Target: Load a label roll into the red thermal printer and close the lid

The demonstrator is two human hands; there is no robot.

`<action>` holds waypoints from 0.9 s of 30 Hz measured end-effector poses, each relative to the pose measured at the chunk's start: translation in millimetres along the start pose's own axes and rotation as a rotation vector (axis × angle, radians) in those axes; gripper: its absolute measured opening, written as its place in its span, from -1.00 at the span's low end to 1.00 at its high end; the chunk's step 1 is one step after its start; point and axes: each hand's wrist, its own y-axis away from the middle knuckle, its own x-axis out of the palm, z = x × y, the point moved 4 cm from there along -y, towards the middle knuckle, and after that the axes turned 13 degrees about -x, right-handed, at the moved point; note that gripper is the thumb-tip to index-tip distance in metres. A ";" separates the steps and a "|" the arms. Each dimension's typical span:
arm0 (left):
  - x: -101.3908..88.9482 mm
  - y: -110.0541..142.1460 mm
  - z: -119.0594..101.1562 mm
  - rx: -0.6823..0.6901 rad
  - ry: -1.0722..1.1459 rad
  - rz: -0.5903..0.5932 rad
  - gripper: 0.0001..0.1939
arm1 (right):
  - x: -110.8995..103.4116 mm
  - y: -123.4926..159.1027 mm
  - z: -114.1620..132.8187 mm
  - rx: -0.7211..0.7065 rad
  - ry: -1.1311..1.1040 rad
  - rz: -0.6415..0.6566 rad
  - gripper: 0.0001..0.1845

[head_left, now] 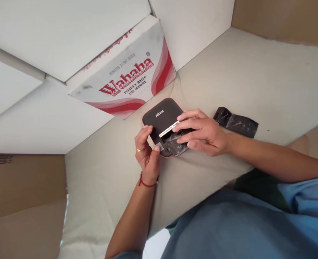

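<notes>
A flat black device [153, 117] with rounded corners and a red rim lies on the cloth-covered surface. Pale lettering and a white label strip [168, 130] show on its face. My left hand [146, 149] grips its left edge, the thumb on top near the lower corner beside a small pale patch. Spread fingers of my right hand [199, 133] rest over the device's right side, touching the label and a piece of shiny black film [179, 145]. The film overlaps the lower part of the device. What lies beneath my right fingers is hidden.
Another strip of wrinkled black film [241, 124] lies to the right of my right hand. A white and red Wahaha water carton [132, 79] stands just behind the device. White panels [67, 32] and brown cardboard [24, 187] border the beige cloth [94, 187].
</notes>
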 end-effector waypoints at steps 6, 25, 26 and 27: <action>9.9 -1.8 21.9 -0.346 0.391 0.150 0.02 | -11.9 1.0 4.3 0.000 0.097 -0.105 -0.61; -3.4 -7.1 27.5 -0.573 0.298 0.345 -0.10 | -21.2 -36.3 2.2 0.101 0.055 0.301 -0.43; -13.1 -7.6 29.7 -0.602 0.265 0.330 -0.19 | -23.3 -47.1 -1.9 0.152 0.046 0.331 -0.43; -26.7 -8.5 32.5 -0.615 0.238 0.288 -0.27 | -24.1 -58.1 -7.5 0.207 0.052 0.370 -0.46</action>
